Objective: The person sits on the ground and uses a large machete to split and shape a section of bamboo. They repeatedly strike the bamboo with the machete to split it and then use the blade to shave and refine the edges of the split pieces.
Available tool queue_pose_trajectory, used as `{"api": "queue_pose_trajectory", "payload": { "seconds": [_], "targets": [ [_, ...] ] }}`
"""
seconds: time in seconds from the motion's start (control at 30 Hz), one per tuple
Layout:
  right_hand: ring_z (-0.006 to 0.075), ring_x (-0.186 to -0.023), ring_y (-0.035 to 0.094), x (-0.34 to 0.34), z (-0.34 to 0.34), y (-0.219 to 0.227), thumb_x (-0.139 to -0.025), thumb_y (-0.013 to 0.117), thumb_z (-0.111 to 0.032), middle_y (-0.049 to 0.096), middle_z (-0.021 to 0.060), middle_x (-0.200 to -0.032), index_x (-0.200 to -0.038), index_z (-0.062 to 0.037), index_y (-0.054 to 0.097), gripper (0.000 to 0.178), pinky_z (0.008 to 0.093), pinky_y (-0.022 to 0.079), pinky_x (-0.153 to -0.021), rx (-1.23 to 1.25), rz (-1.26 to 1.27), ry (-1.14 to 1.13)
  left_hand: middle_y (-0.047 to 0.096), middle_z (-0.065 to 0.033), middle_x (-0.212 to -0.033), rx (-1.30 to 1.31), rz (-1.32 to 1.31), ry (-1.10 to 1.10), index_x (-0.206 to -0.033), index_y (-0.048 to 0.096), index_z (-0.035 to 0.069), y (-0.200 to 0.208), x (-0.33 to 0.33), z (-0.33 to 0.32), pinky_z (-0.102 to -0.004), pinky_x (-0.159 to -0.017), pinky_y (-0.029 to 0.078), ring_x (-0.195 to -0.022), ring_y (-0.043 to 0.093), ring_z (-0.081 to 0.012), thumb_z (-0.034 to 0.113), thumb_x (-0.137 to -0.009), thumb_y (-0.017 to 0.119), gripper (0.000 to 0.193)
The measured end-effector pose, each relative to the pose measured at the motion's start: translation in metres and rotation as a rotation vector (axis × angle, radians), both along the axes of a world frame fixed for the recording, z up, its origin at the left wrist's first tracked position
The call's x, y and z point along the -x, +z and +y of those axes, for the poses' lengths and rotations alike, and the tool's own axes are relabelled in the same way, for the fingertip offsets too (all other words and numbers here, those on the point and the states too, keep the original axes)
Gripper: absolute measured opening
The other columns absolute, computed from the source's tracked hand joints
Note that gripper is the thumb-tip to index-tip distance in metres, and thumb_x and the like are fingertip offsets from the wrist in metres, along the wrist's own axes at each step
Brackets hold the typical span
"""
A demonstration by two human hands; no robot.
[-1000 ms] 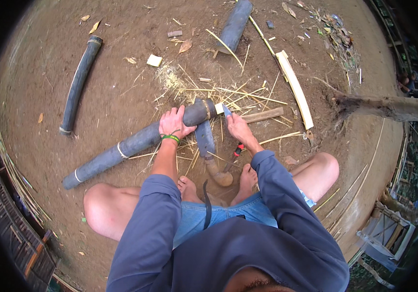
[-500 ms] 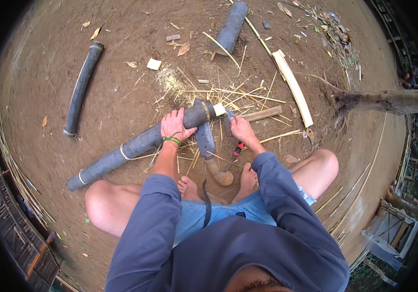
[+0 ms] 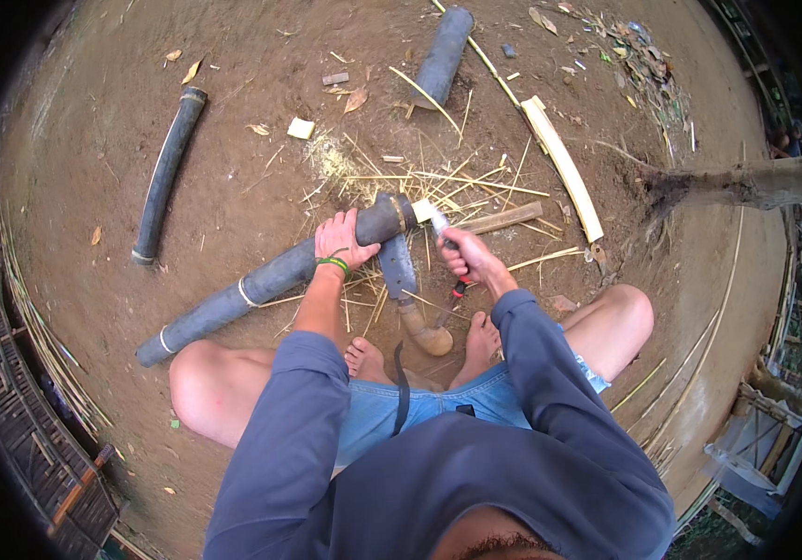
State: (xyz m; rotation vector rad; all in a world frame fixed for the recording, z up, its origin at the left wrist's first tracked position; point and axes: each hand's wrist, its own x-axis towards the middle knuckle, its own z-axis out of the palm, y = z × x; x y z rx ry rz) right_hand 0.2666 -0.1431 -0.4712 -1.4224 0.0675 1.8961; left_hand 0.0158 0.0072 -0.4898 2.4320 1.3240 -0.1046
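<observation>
A long dark bamboo tube (image 3: 279, 275) lies slantwise before me, its near end by my left knee. My left hand (image 3: 343, 239) grips it from above, close to the far end. A pale squared piece (image 3: 424, 210) sticks out of that end. My right hand (image 3: 475, 259) is closed round the dark handle of a knife, and the knife's blade (image 3: 439, 222) is at the pale piece; whether it cuts in, I cannot tell. A machete (image 3: 399, 268) with a curved wooden handle lies partly under the tube. Below my right hand shows a red-and-black tool handle (image 3: 460, 287).
Thin bamboo strips (image 3: 457, 177) and shavings (image 3: 331, 159) litter the ground beyond the tube. A flat wooden stick (image 3: 503, 218) lies to the right. Farther out are a split bamboo length (image 3: 564, 168), two more dark tubes (image 3: 443, 58) (image 3: 169, 173) and a tree trunk (image 3: 746, 182).
My right hand has shifted slightly right and turned, and the knife blade now appears brighter beside the pale piece. My left hand keeps its place on the tube. The whole view has drifted slightly.
</observation>
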Motion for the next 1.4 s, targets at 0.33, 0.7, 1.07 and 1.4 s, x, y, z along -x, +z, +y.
{"api": "queue_pose_trajectory", "payload": {
  "seconds": [0.33, 0.7, 1.07, 1.4],
  "targets": [
    [0.0409, -0.09, 0.068, -0.001, -0.016, -0.035, -0.103, 0.047, -0.037, 0.07, 0.024, -0.092, -0.101, 0.0006, 0.066, 0.042, 0.0498, 0.052, -0.085, -0.091, -1.036, 0.476, 0.063, -0.0125, -0.119, 0.12, 0.087, -0.019, -0.129, 0.054, 0.011, 0.007, -0.013, -0.009, -0.0453, -0.099, 0.048, -0.112, 0.063, -0.0335, 0.043, -0.056, 0.093, 0.088],
    [0.0221, -0.063, 0.06, 0.034, -0.027, -0.065, -0.106, 0.046, -0.036, 0.062, 0.0095, -0.072, -0.093, -0.0013, 0.061, 0.04, 0.0392, 0.048, -0.059, -0.061, -0.646, 0.38, 0.063, -0.0094, -0.113, -0.02, 0.06, -0.027, -0.132, 0.054, 0.012, 0.002, -0.009, -0.03, -0.0436, -0.102, 0.046, -0.109, 0.062, -0.03, 0.037, -0.057, 0.09, 0.087],
    [0.0521, -0.095, 0.063, 0.032, -0.018, -0.032, -0.104, 0.047, -0.032, 0.067, 0.0317, -0.094, -0.101, 0.0014, 0.06, 0.035, 0.058, 0.048, -0.086, -0.079, -1.25, 0.496, 0.063, -0.0102, -0.117, -0.001, 0.078, -0.019, -0.136, 0.053, 0.011, 0.003, -0.006, -0.027, -0.0441, -0.103, 0.046, -0.112, 0.062, -0.0298, 0.038, -0.058, 0.09, 0.09],
    [0.009, -0.043, 0.035, -0.004, -0.02, -0.034, -0.107, 0.045, -0.034, 0.043, -0.0019, -0.058, -0.097, -0.0092, 0.054, 0.029, 0.0286, 0.029, -0.04, 0.067, -0.323, 0.208, 0.062, -0.0093, -0.117, 0.008, 0.093, -0.025, -0.136, 0.053, 0.011, 0.004, -0.01, -0.027, -0.0447, -0.103, 0.046, -0.112, 0.062, -0.0295, 0.039, -0.058, 0.091, 0.091]
  ]
}}
